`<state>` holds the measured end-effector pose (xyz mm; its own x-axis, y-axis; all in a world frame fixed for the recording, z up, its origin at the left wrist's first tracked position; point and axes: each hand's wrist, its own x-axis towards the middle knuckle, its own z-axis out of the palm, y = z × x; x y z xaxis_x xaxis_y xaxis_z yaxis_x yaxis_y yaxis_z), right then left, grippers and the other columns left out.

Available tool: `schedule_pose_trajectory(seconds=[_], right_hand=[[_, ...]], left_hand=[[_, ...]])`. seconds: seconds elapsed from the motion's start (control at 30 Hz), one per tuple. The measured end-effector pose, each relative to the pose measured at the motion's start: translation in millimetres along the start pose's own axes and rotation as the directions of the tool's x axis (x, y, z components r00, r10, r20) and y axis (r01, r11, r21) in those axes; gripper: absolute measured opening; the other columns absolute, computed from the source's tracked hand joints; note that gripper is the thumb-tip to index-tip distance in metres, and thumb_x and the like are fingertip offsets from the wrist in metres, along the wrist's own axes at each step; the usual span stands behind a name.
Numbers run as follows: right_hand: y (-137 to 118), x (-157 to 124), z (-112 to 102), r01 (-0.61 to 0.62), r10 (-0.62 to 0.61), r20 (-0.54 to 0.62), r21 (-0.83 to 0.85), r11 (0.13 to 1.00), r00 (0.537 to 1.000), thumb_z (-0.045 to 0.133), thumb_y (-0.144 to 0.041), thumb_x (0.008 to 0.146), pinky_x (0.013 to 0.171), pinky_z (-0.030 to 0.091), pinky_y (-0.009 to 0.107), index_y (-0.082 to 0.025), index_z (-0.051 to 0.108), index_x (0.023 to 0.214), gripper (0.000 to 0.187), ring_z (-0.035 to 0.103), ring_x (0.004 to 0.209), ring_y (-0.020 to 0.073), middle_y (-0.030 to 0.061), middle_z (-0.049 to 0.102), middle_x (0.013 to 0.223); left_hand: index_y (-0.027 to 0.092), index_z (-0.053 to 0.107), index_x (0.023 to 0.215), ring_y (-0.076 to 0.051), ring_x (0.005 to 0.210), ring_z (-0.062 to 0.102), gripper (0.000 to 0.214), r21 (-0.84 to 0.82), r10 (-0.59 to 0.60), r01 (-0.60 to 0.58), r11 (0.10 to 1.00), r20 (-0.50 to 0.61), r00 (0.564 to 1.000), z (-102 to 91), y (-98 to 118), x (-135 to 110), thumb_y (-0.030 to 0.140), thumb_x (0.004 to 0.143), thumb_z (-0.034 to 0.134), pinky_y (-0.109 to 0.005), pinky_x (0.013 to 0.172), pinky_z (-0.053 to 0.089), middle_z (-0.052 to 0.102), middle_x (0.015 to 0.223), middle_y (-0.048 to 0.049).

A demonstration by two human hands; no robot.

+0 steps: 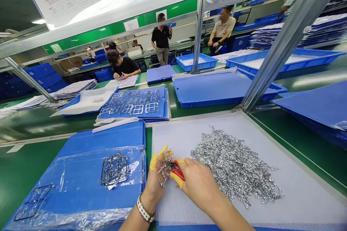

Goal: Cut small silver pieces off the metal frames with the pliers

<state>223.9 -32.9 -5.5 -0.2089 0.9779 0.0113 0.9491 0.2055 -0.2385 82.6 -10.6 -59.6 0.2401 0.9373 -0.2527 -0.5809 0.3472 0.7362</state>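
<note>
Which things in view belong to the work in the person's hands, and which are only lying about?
In the work: frame in the left hand; red tool in the right hand; silver pieces on the white sheet; probably the dark frames at left.

Seemingly just lying about: small blue tray in the background; stack at upper right.

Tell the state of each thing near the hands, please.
Shiny silver lattice frame: held in left hand.
Red-handled tool: gripped in right hand; open or shut unclear.
Small silvery pieces: heaped loose on white sheet.
Clear plastic film: wrinkled, over flat blue board.
Dark openwork frames: loosely stacked over board.
Yellow finger covers: worn, both hands.
</note>
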Motion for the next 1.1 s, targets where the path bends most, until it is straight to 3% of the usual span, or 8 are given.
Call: schedule_pose_trajectory(seconds=[0.17, 0.37, 0.6, 0.93, 1.1], right_hand=[[12.1, 4.3, 0.8, -0.071, 0.070, -0.031, -0.033, 0.997, 0.997, 0.053, -0.036, 0.086, 0.076, 0.043, 0.037, -0.017, 0.063, 0.106, 0.029, 0.062, 0.089, 0.0266, 0.0106, 0.068, 0.094], [10.0, 10.5, 4.1, -0.074, 0.074, -0.039, -0.002, 0.997, 0.997, 0.053, -0.037, 0.085, 0.073, 0.042, 0.035, -0.016, 0.064, 0.101, 0.029, 0.062, 0.086, 0.0258, 0.0112, 0.067, 0.092], [10.5, 10.3, -0.6, -0.052, 0.051, 0.015, 0.033, 0.998, 0.999, 0.051, -0.038, 0.086, 0.071, 0.042, 0.034, -0.017, 0.065, 0.101, 0.030, 0.063, 0.085, 0.0256, 0.0114, 0.068, 0.094], [12.4, 7.9, -1.5, -0.059, 0.056, 0.040, 0.061, 0.996, 0.998, 0.049, -0.037, 0.086, 0.069, 0.042, 0.034, -0.017, 0.064, 0.096, 0.027, 0.063, 0.083, 0.0255, 0.0109, 0.068, 0.092], [11.4, 8.3, -2.2, -0.062, 0.060, 0.036, 0.072, 0.995, 0.998, 0.050, -0.037, 0.085, 0.068, 0.042, 0.033, -0.019, 0.064, 0.095, 0.025, 0.063, 0.083, 0.0246, 0.0097, 0.067, 0.091]], left_hand=[[0.014, 0.061, 0.119, -0.023, 0.094, 0.061, 0.065, -0.110, -0.091, 0.096, 0.989, 0.050, 0.995, 7.1, 7.4, -1.7, 0.064, 0.085, 0.038, -0.033, 0.084, 0.045, 0.064, 0.116, -0.0134], [0.016, 0.060, 0.121, -0.028, 0.109, 0.057, 0.063, -0.069, -0.090, 0.092, 0.993, 0.029, 0.995, 4.9, 3.7, -1.8, 0.064, 0.083, 0.042, -0.038, 0.092, 0.042, 0.064, 0.119, -0.0128], [0.016, 0.062, 0.119, -0.030, 0.114, 0.055, 0.061, -0.006, -0.049, 0.049, 0.999, -0.021, 0.999, 4.6, 1.3, -1.3, 0.062, 0.079, 0.052, -0.040, 0.099, 0.038, 0.067, 0.114, -0.0125], [0.017, 0.062, 0.121, -0.030, 0.119, 0.052, 0.062, 0.023, -0.037, 0.036, 0.999, 0.021, 0.999, -0.4, -2.4, -1.2, 0.063, 0.081, 0.048, -0.040, 0.103, 0.034, 0.065, 0.119, -0.0122], [0.018, 0.061, 0.122, -0.030, 0.120, 0.051, 0.063, 0.047, -0.026, 0.026, 0.999, -0.009, 1.000, -2.8, -3.4, -0.4, 0.064, 0.081, 0.048, -0.041, 0.103, 0.034, 0.064, 0.121, -0.0122]])
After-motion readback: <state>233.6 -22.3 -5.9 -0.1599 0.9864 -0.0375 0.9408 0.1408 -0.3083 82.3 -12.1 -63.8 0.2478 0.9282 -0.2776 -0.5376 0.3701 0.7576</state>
